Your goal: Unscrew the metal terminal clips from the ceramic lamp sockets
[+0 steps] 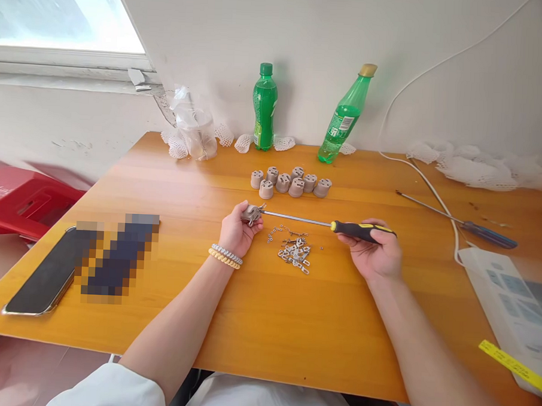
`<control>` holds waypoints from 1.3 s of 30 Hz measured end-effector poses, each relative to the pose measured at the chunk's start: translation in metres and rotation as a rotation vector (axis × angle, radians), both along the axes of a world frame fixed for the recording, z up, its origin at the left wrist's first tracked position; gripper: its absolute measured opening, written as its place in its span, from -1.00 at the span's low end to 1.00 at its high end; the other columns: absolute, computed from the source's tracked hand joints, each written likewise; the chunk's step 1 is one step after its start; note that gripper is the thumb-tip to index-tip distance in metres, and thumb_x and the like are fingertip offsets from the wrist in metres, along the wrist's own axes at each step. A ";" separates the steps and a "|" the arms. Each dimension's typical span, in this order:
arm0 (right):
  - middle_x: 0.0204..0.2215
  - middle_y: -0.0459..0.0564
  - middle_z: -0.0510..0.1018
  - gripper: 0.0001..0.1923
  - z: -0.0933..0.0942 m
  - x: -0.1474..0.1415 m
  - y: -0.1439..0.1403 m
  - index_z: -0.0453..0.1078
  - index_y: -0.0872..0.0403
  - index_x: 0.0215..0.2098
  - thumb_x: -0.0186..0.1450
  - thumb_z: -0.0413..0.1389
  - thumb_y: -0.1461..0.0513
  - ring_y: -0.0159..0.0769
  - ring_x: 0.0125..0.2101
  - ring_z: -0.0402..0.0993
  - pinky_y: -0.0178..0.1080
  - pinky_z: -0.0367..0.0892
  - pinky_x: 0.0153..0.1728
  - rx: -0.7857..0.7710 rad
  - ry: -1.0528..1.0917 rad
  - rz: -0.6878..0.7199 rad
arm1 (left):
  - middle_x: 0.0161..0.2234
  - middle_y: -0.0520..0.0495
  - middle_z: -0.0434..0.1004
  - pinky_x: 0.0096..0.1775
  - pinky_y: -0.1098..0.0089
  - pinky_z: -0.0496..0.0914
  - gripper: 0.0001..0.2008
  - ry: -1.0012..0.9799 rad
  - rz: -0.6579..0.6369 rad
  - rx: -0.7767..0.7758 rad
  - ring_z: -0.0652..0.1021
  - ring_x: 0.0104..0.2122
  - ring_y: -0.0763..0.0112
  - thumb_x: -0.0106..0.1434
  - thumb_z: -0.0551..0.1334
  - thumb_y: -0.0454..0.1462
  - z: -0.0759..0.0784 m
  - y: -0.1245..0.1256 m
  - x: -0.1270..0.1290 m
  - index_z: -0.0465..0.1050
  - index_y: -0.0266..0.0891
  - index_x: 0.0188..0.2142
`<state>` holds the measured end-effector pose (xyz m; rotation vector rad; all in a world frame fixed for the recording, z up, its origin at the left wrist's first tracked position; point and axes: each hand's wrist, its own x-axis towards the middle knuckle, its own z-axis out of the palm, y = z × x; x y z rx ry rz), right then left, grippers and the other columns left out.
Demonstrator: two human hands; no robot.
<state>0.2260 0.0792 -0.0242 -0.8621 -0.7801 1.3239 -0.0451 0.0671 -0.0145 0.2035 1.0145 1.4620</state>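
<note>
My left hand [239, 230] pinches a small grey-brown round socket piece [251, 214] with metal clips sticking out of it. A screwdriver [297, 218] with a black and yellow handle lies in my right hand [379, 252], fingers closed around the grip. Its shaft runs left, and the tip meets the socket piece at its right side; the exact contact is too small to make out. On the table just below the shaft lies a pile of metal clips [295, 254], with tiny nuts or screws [276, 230] scattered beside it. Several similar socket pieces [295, 187] stand grouped behind my hands.
Two green bottles [264, 110] stand at the wall, the right one leaning. A second screwdriver [487, 234], a white cable [437, 198] and a plastic packet [500, 297] lie at right. A phone [41, 271] lies at left beside a blurred-out object. Foam netting [483, 167] edges the back.
</note>
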 end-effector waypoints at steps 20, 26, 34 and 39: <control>-0.64 -0.15 0.39 -0.69 0.009 0.015 -0.002 0.35 0.05 -0.41 0.10 0.26 0.01 -0.47 -0.72 0.27 -0.39 0.09 -0.79 0.014 -0.454 -0.202 | -0.55 -0.02 0.44 -0.41 0.31 0.50 -0.68 0.387 0.187 0.157 0.50 -0.56 0.44 0.00 0.37 -0.11 -0.012 -0.004 0.006 0.46 -0.38 -0.50; -0.65 -0.14 0.43 -0.66 0.015 0.032 -0.006 0.23 -0.03 -0.14 0.20 0.08 -0.01 -0.38 -0.68 0.29 -0.38 0.07 -0.71 -0.102 -0.389 0.285 | -0.57 0.00 0.43 -0.44 0.32 0.50 -0.71 0.380 0.219 0.136 0.48 -0.59 0.45 -0.03 0.38 -0.15 -0.012 -0.003 -0.002 0.44 -0.37 -0.53; -0.79 -0.05 0.33 -0.42 0.011 0.038 -0.002 0.29 0.08 -0.44 0.27 -0.18 -0.22 -0.38 -0.77 0.19 -0.31 -0.02 -0.73 -0.164 -0.713 0.203 | -0.54 -0.02 0.44 -0.41 0.31 0.52 -0.70 0.414 0.175 0.178 0.52 -0.55 0.42 -0.02 0.38 -0.14 -0.011 -0.006 -0.001 0.45 -0.38 -0.50; -0.43 -0.03 0.59 -0.60 0.014 0.034 -0.003 0.15 -0.05 -0.14 0.18 0.11 -0.05 -0.30 -0.52 0.44 -0.34 0.14 -0.60 -0.075 -0.383 0.327 | -0.55 -0.03 0.43 -0.45 0.34 0.51 -0.71 0.422 0.167 0.141 0.51 -0.54 0.42 -0.03 0.38 -0.15 -0.012 -0.005 -0.002 0.45 -0.39 -0.52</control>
